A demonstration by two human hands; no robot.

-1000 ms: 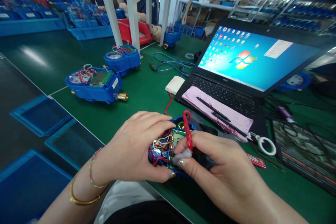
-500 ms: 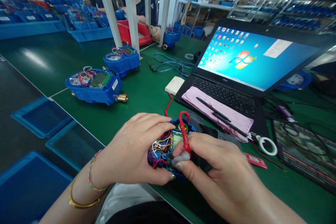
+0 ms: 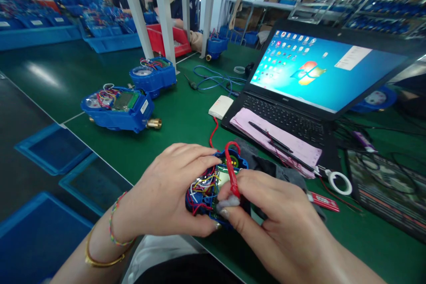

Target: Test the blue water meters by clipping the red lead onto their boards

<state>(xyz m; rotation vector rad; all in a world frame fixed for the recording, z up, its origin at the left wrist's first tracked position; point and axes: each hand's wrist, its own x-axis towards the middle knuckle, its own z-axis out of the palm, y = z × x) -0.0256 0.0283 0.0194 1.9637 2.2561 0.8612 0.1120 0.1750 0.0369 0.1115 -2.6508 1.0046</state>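
Note:
My left hand grips a blue water-meter housing near the table's front edge, fingers on its far side and thumb on its near side. Loose red, white and yellow wires and a circuit board with a pale display show in the open housing. Between the thumb and fingers of my right hand is the grey, wrapped end of a red cable, pressed against the board. My fingers hide its tip. The cable loops over the far end of the housing.
A laptop stands at the right, with pink paper and pens on it. Beside it lies a white box with a red cable. Two blue meters sit at left. A red bin and blue trays stand farther back.
Both hands and the meter stay almost in place. The grey cable end has shifted very slightly left over the board, and the view has moved a little.

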